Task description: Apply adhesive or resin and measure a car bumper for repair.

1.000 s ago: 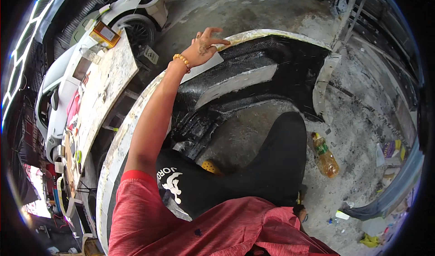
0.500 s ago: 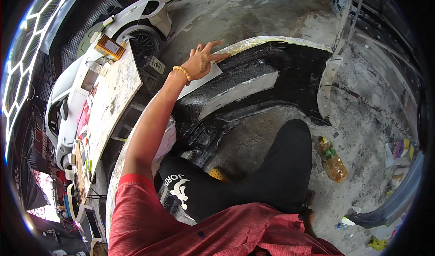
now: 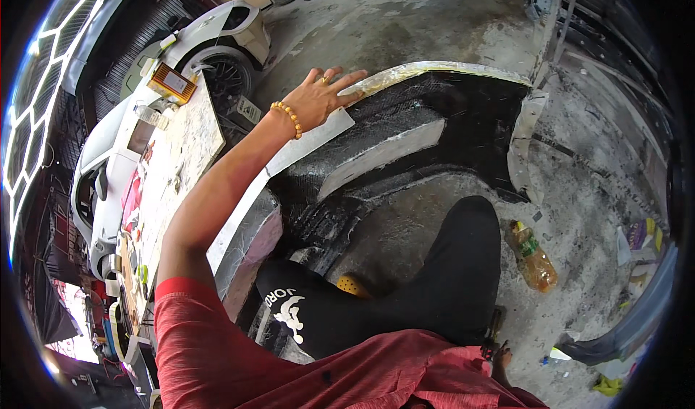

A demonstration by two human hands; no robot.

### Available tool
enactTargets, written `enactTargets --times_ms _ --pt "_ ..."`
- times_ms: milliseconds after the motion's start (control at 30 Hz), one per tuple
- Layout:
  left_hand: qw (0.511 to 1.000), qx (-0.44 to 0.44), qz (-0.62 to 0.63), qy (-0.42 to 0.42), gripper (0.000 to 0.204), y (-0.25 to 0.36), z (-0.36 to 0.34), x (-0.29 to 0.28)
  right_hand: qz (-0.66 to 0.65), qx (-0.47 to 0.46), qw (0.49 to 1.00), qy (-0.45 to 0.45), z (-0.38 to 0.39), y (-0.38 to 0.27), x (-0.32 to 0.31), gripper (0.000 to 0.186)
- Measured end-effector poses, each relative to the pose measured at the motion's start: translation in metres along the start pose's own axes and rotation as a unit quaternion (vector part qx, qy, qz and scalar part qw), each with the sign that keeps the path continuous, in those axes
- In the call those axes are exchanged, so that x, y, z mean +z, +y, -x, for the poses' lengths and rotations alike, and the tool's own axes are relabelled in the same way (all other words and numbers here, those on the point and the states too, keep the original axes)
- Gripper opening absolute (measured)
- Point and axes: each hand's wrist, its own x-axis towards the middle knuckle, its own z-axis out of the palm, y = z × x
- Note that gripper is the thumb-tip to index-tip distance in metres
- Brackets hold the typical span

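We had our left hand [image 3: 318, 99] spread flat, fingers [image 3: 346, 76] apart and outstretched, gripping nothing; the palm lay pressed on the pale upper edge of the car body panel [image 3: 405, 130]. A string of yellow beads [image 3: 287, 116] circled the wrist, and a ring sat on one finger. The arm ran up from our red sleeve at the lower left to that edge. Our right hand was out of view, so we could not tell how it stood.

The panel, a big curved shell with a dark, rough, fibrous inner face and light rims, lay open side up in the middle of the concrete floor [image 3: 405, 32], arching from our left across to the right. Our black-clad leg [image 3: 441, 286] stretched just below the panel's hollow, with a white print on the cloth near the hip. Something small and yellow [image 3: 352, 286] showed beside the thigh; we could not tell what it was.

A plastic bottle [image 3: 532, 255] of amber liquid lay on its side on the floor, right of the leg. To our left stood a paint-spattered worktable [image 3: 174, 170] with an orange-and-white box [image 3: 172, 83] at its far end. Beyond it stood a white car [image 3: 210, 36], one dark wheel showing.
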Motion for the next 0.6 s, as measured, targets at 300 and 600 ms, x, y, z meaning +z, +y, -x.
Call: enactTargets --times_ms 300,600 --pt "1.0 -0.016 0.01 0.025 0.064 0.017 -0.023 -0.014 -0.001 0.109 0.991 -0.072 0.005 0.011 -0.017 0.047" --pt "0.998 -0.029 0.026 0.044 0.062 0.027 -0.041 -0.017 -0.05 0.131 0.988 -0.066 0.013 0.004 -0.009 0.048"
